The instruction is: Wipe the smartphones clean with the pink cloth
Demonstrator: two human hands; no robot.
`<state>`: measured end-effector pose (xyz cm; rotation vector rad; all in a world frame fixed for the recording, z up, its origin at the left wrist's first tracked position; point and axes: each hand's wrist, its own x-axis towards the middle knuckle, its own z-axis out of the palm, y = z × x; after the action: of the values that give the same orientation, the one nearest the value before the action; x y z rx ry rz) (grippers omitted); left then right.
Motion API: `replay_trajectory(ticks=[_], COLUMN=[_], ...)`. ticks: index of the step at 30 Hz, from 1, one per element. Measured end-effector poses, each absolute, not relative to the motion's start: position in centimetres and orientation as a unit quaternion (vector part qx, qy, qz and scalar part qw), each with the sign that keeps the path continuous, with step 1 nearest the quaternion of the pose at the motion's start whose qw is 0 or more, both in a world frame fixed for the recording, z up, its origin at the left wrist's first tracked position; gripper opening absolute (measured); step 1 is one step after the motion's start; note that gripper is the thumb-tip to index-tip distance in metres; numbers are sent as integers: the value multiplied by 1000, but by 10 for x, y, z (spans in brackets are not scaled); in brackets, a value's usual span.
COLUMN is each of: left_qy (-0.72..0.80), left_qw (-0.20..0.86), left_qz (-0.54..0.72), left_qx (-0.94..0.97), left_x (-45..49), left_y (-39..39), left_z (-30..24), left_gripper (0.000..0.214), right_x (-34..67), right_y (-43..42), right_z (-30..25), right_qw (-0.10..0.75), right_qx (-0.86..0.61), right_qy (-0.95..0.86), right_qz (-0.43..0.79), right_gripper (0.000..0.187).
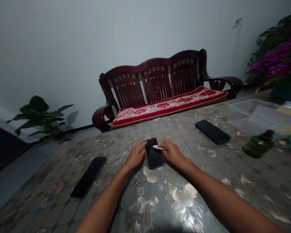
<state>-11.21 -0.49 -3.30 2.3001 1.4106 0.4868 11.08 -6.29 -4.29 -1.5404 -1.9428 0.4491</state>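
A dark smartphone [155,158] lies screen up on the table in front of me. At its left edge is my left hand [137,151], palm down, with fingers stretched out and fingertips touching the phone's upper left side. My right hand [171,150] is closed around a small pink flat-tipped tool [157,147], whose exact kind I cannot make out. The tool's pale tip is over the upper part of the screen, and whether it touches the glass is unclear. The right fingers partly cover its handle.
Other phones lie at left [88,177] and right [212,131]. Several coloured bands [52,189] are scattered at far left. A green pump bottle [258,145] stands by a clear plastic box [242,113]. Beyond the patterned table [174,181] is a wooden bench [157,81].
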Motion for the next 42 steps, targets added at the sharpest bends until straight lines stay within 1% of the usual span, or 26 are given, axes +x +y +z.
replay_trajectory(ticks=[4, 8, 14, 21, 23, 30, 33, 38, 42], left_qy=[458, 447, 421, 403, 404, 412, 412, 420, 419], left_qw=[119, 78, 89, 97, 99, 104, 109, 111, 110], left_qz=[124, 123, 120, 140, 137, 148, 142, 140, 139], left_qx=[872, 882, 895, 899, 899, 893, 893, 890, 891], left_x=[-113, -112, -116, -118, -117, -117, -117, -116, -115], left_y=[9, 10, 7, 7, 7, 5, 6, 8, 7], left_z=[-38, -44, -50, -53, -52, -50, -50, -52, -50], left_gripper=[49, 50, 48, 47, 47, 49, 50, 50, 53], right_x=[110, 109, 107, 104, 103, 96, 96, 102, 102], right_y=[-56, -49, -37, -56, -59, -38, -39, -53, -44], right_z=[-37, -32, -32, -32, -29, -34, -38, -32, -28], right_qw=[309, 292, 225, 203, 202, 217, 227, 216, 213], right_qx=[-578, -545, -534, -484, -473, -509, -490, -441, -483], right_qy=[-743, -780, -812, -849, -854, -832, -840, -867, -845], right_qz=[134, 98, 71, 68, 70, 44, 52, 84, 86], right_gripper=[30, 26, 25, 24, 24, 26, 27, 27, 28])
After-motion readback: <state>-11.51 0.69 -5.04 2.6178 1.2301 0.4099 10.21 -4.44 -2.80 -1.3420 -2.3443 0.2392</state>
